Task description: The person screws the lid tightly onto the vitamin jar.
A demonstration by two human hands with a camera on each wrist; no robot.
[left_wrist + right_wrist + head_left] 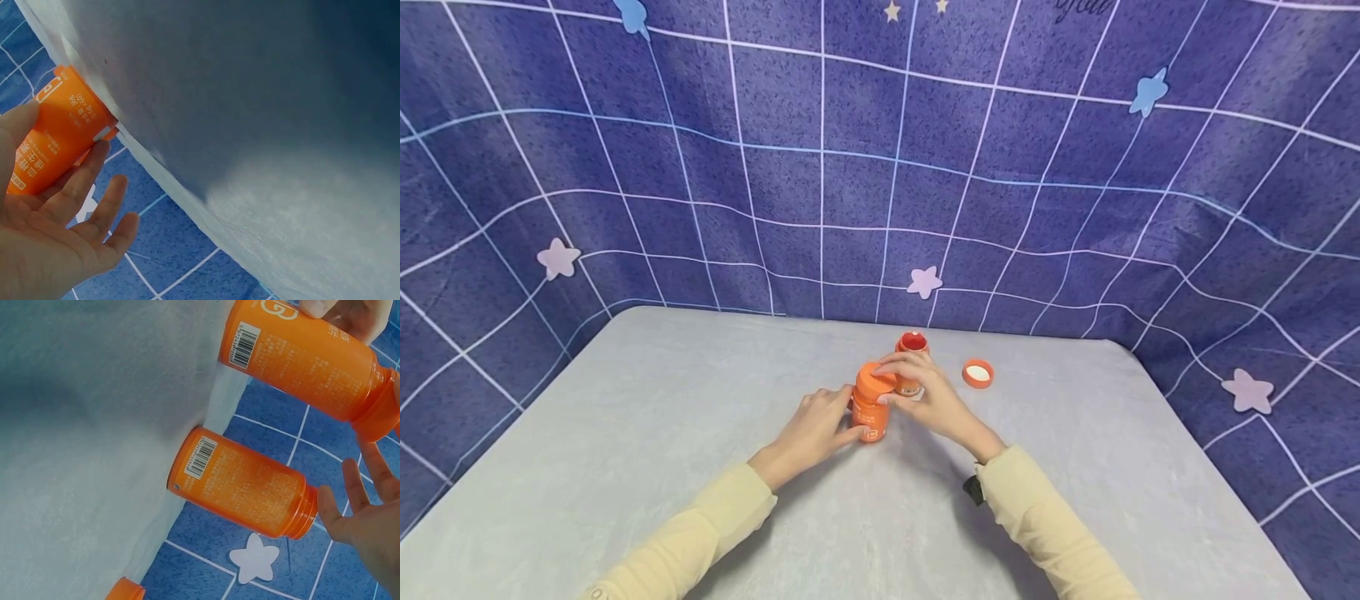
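Orange from base to lid, the capped vitamin bottle (870, 422) stands nearly upright between your two hands. Your left hand (811, 429) grips its lower body, thumb on the near side and fingers round the far side, with the last two fingers spread free of it. Your right hand (934, 398) holds the bottle's screw cap (872, 382) from the other side, thumb at the lower edge and a fingertip on top, the remaining fingers fanned out. Just behind your right fingers, partly hidden, stands an uncapped bottle (240, 484) of the same orange; whether those fingers touch its neck, you cannot tell. To the right of your grip, a loose orange cap (977, 373) lies with its white inside up on the grey tabletop (715, 367).
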